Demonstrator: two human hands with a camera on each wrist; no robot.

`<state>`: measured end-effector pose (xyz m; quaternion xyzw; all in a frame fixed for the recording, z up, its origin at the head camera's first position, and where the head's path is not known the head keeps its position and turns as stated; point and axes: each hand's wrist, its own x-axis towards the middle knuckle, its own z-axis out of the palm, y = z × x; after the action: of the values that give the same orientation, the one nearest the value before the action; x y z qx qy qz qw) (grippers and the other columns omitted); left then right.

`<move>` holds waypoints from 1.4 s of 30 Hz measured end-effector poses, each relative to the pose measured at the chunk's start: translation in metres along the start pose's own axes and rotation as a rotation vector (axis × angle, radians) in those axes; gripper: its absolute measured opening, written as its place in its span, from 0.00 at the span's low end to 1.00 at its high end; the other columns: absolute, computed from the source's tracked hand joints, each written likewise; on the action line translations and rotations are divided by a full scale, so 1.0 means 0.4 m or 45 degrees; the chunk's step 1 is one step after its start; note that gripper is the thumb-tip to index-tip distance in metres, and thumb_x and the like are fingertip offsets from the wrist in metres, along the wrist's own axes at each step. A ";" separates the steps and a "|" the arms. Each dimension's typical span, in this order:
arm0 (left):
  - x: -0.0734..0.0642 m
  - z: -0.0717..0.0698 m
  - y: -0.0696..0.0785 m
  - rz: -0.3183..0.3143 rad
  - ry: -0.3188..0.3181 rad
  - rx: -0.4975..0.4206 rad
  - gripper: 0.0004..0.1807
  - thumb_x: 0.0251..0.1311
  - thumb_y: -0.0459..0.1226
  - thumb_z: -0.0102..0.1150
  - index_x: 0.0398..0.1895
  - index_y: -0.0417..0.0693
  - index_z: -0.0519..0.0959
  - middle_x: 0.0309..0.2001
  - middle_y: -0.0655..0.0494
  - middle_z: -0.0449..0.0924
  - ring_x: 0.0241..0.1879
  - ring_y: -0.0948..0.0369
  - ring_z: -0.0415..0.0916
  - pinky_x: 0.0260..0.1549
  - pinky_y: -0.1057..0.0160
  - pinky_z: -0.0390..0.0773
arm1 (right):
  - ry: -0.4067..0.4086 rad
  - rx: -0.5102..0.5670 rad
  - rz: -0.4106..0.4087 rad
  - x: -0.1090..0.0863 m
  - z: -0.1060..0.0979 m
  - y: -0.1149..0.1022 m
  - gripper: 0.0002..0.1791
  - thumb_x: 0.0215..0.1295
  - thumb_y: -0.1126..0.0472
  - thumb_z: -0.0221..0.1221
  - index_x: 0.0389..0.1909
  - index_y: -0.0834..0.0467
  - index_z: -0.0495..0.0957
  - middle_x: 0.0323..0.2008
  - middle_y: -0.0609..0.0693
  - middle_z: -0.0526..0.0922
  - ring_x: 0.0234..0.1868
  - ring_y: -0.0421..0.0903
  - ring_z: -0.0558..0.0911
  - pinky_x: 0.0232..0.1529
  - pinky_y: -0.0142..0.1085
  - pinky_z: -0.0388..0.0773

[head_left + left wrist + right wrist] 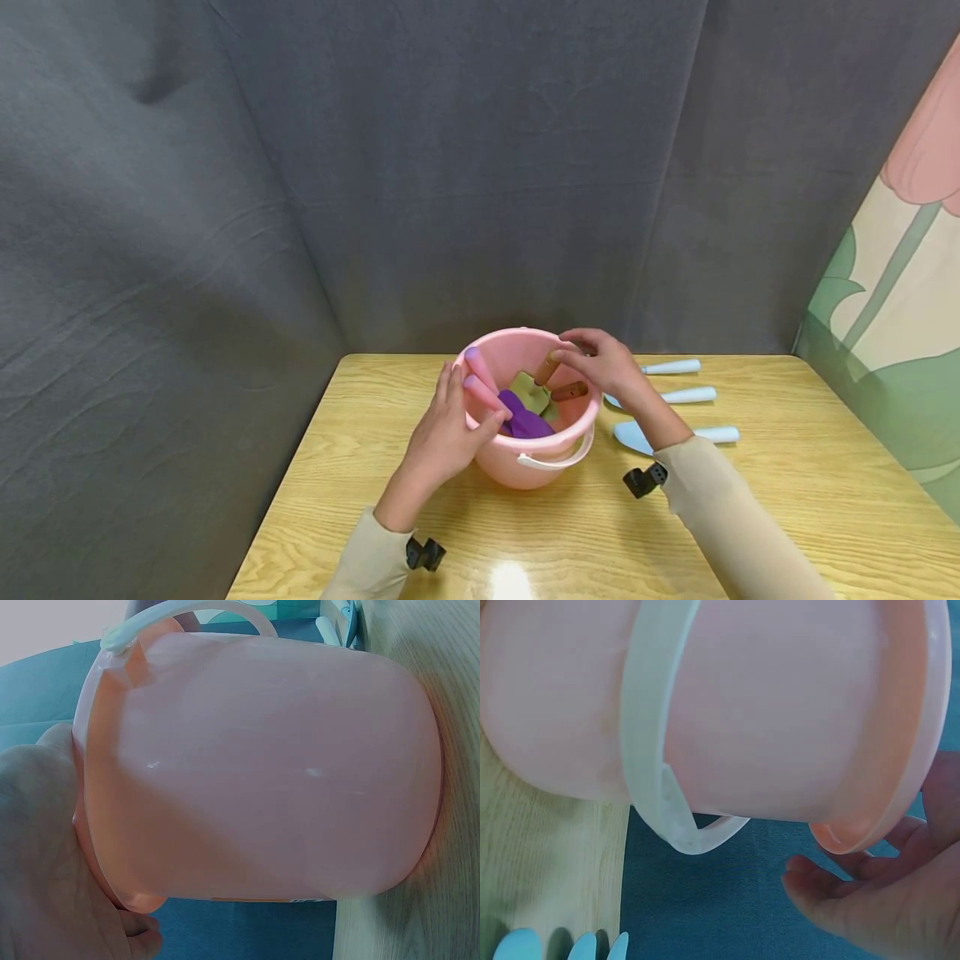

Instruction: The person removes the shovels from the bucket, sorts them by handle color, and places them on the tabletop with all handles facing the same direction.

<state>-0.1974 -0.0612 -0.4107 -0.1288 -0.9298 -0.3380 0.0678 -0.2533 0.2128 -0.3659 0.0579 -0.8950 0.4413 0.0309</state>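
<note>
A pink bucket (525, 462) with a white carrying handle (551, 462) stands on the table. My left hand (444, 429) rests along its left rim, fingers extended on the outside and thumb over the edge near a pink tool handle (487, 396). My right hand (603, 362) is at the back right rim, thumb beside a brown tool handle (547, 367); the right wrist view shows loosely bent fingers (810, 881) outside the rim. Within the bucket lie purple tool heads (528, 425) and olive-green tool heads (530, 393), with two pink and two brown handles.
Right of the bucket, three light-blue garden tools lie in a row: a broad trowel (632, 436), another tool (690, 395) and a far one (675, 367). A grey cloth (480, 183) hangs behind the wooden table (787, 500).
</note>
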 end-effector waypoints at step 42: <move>0.001 0.002 0.002 0.002 0.021 -0.015 0.56 0.61 0.66 0.58 0.83 0.56 0.41 0.83 0.49 0.38 0.77 0.43 0.53 0.65 0.34 0.66 | -0.053 -0.186 -0.054 0.027 0.026 -0.003 0.22 0.67 0.55 0.65 0.58 0.60 0.81 0.67 0.65 0.72 0.69 0.67 0.68 0.67 0.60 0.67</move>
<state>-0.1976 -0.0600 -0.4109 -0.1273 -0.9272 -0.3443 0.0749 -0.2640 0.2029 -0.3703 0.0836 -0.9238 0.3728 0.0259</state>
